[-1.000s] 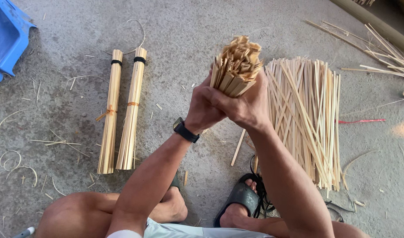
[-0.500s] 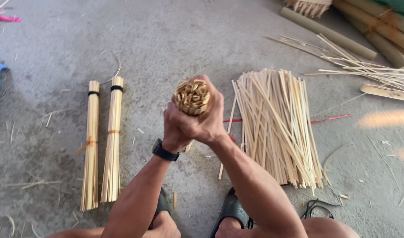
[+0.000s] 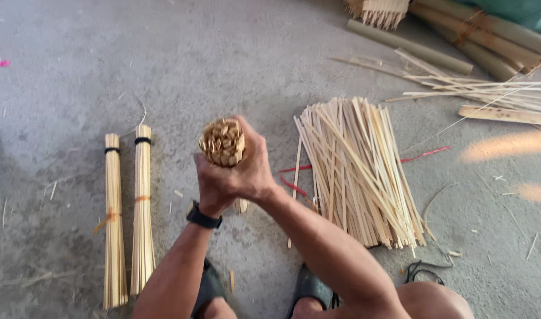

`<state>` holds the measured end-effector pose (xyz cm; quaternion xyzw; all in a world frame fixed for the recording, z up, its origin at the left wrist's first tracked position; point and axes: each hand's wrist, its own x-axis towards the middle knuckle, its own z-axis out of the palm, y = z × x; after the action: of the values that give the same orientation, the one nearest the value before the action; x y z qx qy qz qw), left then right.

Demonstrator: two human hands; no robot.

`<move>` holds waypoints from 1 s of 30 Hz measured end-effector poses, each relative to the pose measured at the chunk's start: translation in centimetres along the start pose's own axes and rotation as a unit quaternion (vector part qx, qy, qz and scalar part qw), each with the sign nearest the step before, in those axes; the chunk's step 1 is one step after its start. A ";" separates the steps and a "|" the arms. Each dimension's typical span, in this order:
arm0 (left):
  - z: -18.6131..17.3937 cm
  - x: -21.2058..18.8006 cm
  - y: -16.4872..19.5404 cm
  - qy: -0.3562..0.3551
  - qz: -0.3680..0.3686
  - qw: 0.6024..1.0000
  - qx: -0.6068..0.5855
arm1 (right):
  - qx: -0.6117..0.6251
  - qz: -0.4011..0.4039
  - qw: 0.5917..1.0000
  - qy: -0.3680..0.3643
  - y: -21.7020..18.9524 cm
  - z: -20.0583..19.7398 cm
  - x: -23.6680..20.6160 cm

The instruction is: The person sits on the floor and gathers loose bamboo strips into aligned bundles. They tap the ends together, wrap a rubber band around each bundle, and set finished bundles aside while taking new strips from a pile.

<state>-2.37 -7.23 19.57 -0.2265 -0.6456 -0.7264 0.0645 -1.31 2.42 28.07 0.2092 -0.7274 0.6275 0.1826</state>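
Note:
Both hands grip one upright bundle of thin bamboo strips [image 3: 222, 140], its cut ends facing the camera. My left hand [image 3: 214, 186], with a black watch on the wrist, wraps the bundle from below-left. My right hand [image 3: 253, 168] clasps it from the right, overlapping the left. The lower part of the bundle is hidden behind the hands, with its bottom end showing near the floor. A loose pile of bamboo strips [image 3: 359, 168] lies on the concrete floor to the right.
Two tied bamboo bundles [image 3: 127, 212] lie side by side at the left. Red string [image 3: 421, 155] runs under the loose pile. Thick bamboo poles [image 3: 477, 35] and scattered long strips [image 3: 489, 88] lie at the upper right. My sandalled feet [image 3: 309, 286] are at the bottom.
The view has shifted, so the blue item at the left has left the frame. The bundle has tipped more upright, its cut ends turned toward the camera, and both hands stay clasped on it.

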 end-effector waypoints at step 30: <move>-3.1 0.1 -3.8 0.058 0.084 0.925 0.366 | -0.023 -0.014 1.000 -0.008 2.1 1.2 0.3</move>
<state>-4.71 -9.64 15.93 -0.1982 -0.8400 -0.4437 0.2413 -2.71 1.48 26.33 0.2201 -0.7402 0.6064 0.1897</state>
